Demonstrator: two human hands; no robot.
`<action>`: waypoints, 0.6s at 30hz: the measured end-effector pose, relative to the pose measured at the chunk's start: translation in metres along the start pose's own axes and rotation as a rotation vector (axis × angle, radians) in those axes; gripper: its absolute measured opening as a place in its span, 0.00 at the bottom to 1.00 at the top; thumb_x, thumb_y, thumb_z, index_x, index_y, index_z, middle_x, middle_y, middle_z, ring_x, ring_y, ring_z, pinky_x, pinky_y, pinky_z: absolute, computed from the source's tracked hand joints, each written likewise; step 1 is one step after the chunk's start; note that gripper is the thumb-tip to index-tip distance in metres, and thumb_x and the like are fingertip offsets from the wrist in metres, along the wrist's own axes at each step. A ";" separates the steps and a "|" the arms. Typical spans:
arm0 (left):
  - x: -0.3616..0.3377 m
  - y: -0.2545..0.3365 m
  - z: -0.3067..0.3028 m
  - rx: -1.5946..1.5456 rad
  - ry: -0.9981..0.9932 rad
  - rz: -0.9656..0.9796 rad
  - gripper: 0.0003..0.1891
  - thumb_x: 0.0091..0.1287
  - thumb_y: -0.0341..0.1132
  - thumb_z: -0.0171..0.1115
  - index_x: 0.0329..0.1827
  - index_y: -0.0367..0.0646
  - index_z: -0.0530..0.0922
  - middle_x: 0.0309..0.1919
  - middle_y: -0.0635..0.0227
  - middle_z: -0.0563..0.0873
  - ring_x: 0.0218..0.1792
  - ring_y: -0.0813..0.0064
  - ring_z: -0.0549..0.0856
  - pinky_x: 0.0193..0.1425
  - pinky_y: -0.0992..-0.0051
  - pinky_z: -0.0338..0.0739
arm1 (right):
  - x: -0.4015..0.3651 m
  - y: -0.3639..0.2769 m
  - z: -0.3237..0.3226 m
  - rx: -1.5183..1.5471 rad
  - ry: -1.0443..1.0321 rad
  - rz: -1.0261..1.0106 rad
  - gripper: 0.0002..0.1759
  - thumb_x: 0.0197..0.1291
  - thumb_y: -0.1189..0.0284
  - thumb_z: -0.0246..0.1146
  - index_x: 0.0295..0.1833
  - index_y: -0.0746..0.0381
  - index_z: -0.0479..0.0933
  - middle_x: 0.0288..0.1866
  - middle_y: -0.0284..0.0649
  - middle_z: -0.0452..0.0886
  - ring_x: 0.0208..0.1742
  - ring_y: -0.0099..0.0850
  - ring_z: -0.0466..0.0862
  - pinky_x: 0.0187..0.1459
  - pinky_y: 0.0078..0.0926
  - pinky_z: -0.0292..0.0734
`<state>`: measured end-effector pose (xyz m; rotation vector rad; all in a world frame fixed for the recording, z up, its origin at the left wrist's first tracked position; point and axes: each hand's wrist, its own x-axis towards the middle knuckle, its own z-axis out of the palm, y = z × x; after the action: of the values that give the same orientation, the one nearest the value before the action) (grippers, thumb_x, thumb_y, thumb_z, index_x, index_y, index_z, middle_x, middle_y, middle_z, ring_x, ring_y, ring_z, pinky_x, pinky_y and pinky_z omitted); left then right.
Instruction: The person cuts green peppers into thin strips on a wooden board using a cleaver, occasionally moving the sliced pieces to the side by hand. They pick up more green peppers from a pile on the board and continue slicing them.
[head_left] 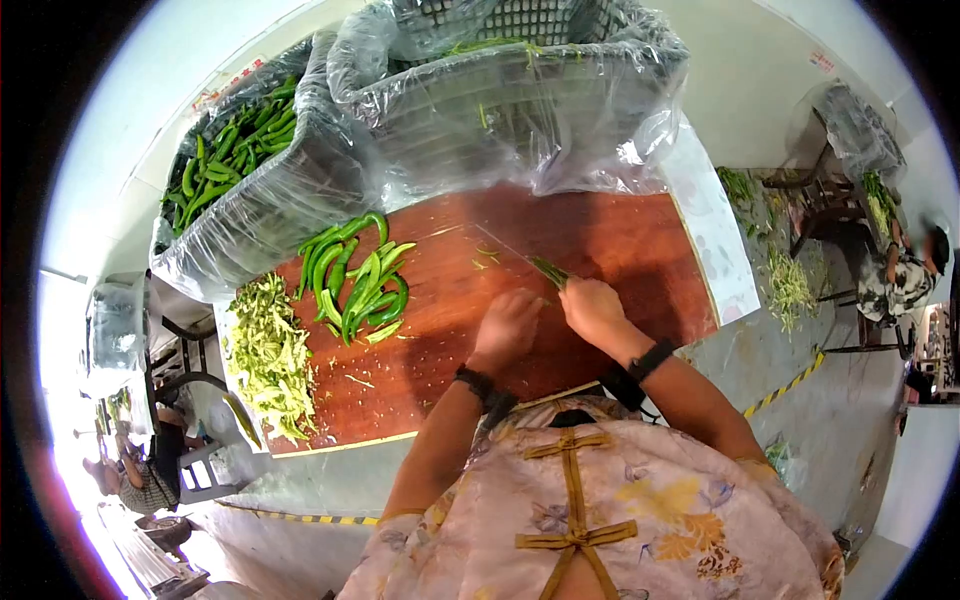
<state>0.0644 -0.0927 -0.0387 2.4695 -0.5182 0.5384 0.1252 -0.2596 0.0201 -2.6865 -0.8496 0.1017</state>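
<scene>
My right hand [592, 308] is closed around a knife [505, 243], whose thin blade points up and left over the brown board [610, 235]. Something dark green lies by the fingers at the blade's base. Just left of it, my left hand [508, 322] is curled and slightly blurred; whatever is in its fingers is hidden. Green chili peppers [355, 280] lie in a pile on the board, some whole and some showing pale cut sides. At the board's left end is a heap of pale green chili scraps [265, 355].
A plastic-lined crate [240, 150] of whole green chilies stands behind the board at left. Another lined crate [500, 110] stands beside it. People sit working at far left [145, 475] and far right [910, 275]. Scraps [790, 285] litter the floor at right.
</scene>
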 end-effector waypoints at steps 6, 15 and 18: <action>0.000 0.005 -0.004 0.009 0.008 0.027 0.12 0.50 0.29 0.57 0.39 0.38 0.76 0.44 0.57 0.76 0.47 0.56 0.75 0.52 0.61 0.70 | -0.050 -0.003 -0.017 0.056 -0.127 0.066 0.12 0.58 0.68 0.55 0.30 0.67 0.71 0.22 0.54 0.77 0.27 0.52 0.79 0.30 0.47 0.74; 0.001 0.007 -0.008 0.015 -0.071 -0.021 0.14 0.49 0.27 0.60 0.42 0.40 0.78 0.44 0.59 0.78 0.49 0.55 0.75 0.54 0.61 0.71 | -0.060 0.004 -0.013 0.040 -0.169 0.046 0.11 0.57 0.69 0.55 0.31 0.67 0.72 0.22 0.54 0.77 0.27 0.52 0.79 0.29 0.47 0.74; 0.003 0.009 -0.009 0.005 -0.050 -0.023 0.14 0.49 0.27 0.60 0.41 0.39 0.78 0.43 0.59 0.78 0.48 0.55 0.75 0.54 0.61 0.71 | -0.050 0.002 -0.007 0.034 -0.189 0.049 0.11 0.56 0.69 0.55 0.30 0.68 0.73 0.23 0.54 0.77 0.28 0.52 0.79 0.29 0.46 0.74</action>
<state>0.0606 -0.0949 -0.0262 2.4962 -0.5082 0.4698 0.0864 -0.2921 0.0251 -2.6978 -0.8276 0.3836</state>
